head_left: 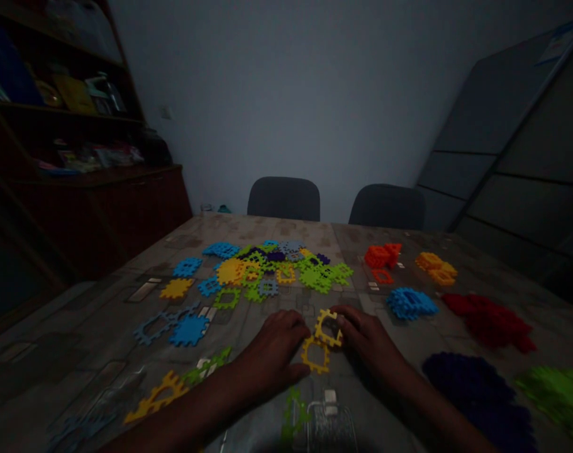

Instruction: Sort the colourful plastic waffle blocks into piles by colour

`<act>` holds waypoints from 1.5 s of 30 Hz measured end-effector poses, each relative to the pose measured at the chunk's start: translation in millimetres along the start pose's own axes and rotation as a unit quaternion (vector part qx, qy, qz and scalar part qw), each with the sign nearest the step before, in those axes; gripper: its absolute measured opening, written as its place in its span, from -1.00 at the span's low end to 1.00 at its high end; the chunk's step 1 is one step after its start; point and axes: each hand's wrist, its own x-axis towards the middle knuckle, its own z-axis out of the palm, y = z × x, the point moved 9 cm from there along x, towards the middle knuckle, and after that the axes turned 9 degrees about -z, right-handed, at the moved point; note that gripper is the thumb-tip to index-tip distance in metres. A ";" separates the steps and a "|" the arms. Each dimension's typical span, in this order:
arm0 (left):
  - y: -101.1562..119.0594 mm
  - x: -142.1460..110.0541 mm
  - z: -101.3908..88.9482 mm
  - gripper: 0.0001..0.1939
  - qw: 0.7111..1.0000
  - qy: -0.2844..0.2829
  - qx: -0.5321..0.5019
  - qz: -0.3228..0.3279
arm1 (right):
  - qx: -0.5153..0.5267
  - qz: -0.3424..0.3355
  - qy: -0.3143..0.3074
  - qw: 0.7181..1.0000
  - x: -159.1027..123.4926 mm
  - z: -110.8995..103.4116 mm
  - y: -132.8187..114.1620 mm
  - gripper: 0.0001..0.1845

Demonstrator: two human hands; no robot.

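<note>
My right hand (368,340) grips a yellow square frame piece (330,328) with notched edges, tilted up between thumb and fingers. Just below it, overlapping its lower corner, is a second yellow frame piece (316,355). My left hand (279,346) is at the left side of this lower piece, fingers curled at its upper corner and thumb at its lower edge. Whether the two pieces interlock I cannot tell. A green notched piece (294,415) lies nearer to me, between my forearms. Past my hands spreads a mixed pile of notched pieces, including a green one (316,277).
Sorted heaps stand at the right: orange-red (382,256), orange (436,268), blue (411,303), dark red (491,321), dark purple (475,390) and green (560,396). Loose blue (190,330) and yellow (158,396) pieces lie left. Two chairs (283,198) stand behind the table.
</note>
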 end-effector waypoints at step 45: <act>-35.5 -24.5 -7.9 -0.70 0.996 0.076 -0.026 0.048 | -0.199 -0.027 -0.170 0.965 -18.2 36.0 -21.8 -0.37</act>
